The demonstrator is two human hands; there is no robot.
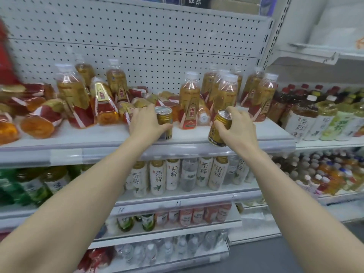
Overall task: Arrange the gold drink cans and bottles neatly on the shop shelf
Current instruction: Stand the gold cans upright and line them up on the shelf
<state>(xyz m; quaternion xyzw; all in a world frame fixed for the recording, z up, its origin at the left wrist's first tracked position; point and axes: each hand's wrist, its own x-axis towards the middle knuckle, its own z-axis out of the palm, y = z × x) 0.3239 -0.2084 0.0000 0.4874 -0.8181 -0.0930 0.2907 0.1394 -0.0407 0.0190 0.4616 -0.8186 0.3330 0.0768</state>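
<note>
My left hand point(146, 123) grips an upright gold can point(164, 119) standing near the front of the white shelf point(110, 134). My right hand point(235, 127) holds a second gold can point(218, 133), tilted, just over the shelf's front edge. Behind them stand several upright gold-and-red drink bottles point(189, 101) with white caps, grouped at centre right. To the left, more of the same bottles point(37, 123) lie toppled or lean in a heap, with a few upright ones point(72, 97) among them.
A pegboard point(137, 46) backs the shelf. Tea bottles with white labels point(301, 119) fill the neighbouring shelf on the right. Lower shelves hold white-labelled tea bottles point(173, 174), green bottles point(29, 186) and water bottles point(167, 251).
</note>
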